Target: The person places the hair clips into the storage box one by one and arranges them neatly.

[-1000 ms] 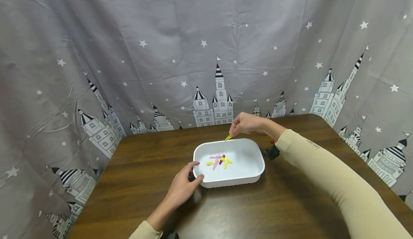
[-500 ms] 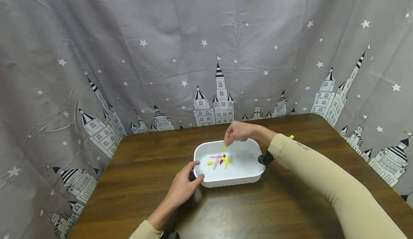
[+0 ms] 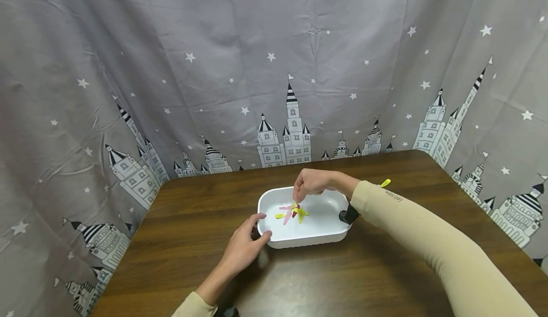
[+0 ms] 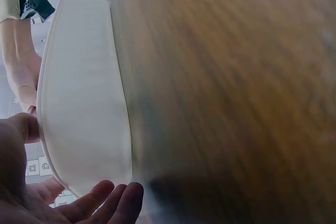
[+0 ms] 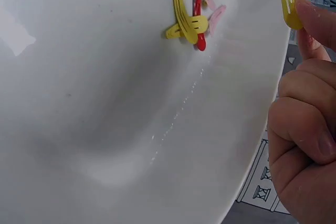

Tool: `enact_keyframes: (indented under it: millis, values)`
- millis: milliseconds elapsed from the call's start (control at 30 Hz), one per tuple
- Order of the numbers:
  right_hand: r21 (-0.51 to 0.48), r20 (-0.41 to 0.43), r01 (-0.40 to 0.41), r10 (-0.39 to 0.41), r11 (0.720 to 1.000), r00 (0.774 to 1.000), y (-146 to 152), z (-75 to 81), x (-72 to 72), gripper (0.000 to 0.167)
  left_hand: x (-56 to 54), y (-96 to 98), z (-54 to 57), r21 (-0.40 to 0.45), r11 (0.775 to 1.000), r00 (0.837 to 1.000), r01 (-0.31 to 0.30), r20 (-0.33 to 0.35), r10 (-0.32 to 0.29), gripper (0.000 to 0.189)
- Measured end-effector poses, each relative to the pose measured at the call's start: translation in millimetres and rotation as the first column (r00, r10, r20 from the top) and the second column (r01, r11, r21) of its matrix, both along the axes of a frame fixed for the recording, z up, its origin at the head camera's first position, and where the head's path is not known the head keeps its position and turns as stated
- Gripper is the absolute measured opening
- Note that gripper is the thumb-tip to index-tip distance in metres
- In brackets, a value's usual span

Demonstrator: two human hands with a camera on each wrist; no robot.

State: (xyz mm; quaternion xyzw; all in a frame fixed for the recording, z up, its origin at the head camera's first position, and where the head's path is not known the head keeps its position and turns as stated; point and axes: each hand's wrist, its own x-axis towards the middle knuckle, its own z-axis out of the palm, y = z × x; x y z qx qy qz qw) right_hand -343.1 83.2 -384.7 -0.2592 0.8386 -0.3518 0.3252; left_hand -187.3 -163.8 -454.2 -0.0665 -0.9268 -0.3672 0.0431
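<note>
Six clips [image 5: 198,23] already lie in the white box [image 3: 318,229]; the right hand [image 3: 314,181] pinches a yellow clip [image 5: 294,20] above them. The left hand [image 3: 242,247], fingers loosely spread, touches the box's corner. Another clip [image 3: 386,183] on the tabletop [image 3: 192,222] seems left.

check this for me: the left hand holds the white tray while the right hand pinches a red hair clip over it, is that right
Not quite: the hair clip that the right hand pinches is yellow, not red, as the right wrist view shows. The left hand does hold the white tray.
</note>
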Motion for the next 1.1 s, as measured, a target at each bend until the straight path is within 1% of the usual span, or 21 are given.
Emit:
enact_keyframes:
  millis: [367, 533, 667, 900, 967, 1100]
  values:
    - [0.03, 0.007, -0.025, 0.025, 0.999, 1.0, -6, -6.0, 0.0, 0.006, 0.3, 0.6, 0.8, 0.006, 1.0, 1.0, 0.001, -0.005, -0.001, 0.045]
    - [0.038, 0.009, -0.029, 0.029, 0.999, 1.0, -7, -6.7, 1.3, 0.007, 0.2, 0.8, 0.8, 0.006, 1.0, 1.0, -0.001, 0.01, 0.001, 0.046]
    - [0.033, 0.004, -0.021, 0.021, 0.999, 1.0, -6, -4.6, 2.7, 0.01, -0.1, 1.1, 0.8, 0.005, 1.0, 1.0, -0.007, 0.015, 0.007, 0.047]
    - [0.022, -0.015, -0.013, 0.013, 1.0, 1.0, 3, 2.8, 4.5, 0.023, 0.3, 1.6, 0.5, 0.001, 1.0, 1.0, -0.009, -0.001, 0.009, 0.046]
    - [0.017, -0.021, -0.008, 0.008, 1.0, 1.0, 7, 5.3, 3.8, 0.022, 0.4, 1.5, 0.3, -0.003, 1.0, 1.0, -0.008, -0.005, 0.008, 0.045]
    - [-0.01, -0.026, 0.006, -0.006, 1.0, 1.0, 15, 11.8, 2.5, 0.018, 0.1, 1.5, 0.3, 0.002, 1.0, 1.0, -0.016, 0.009, 0.016, 0.045]
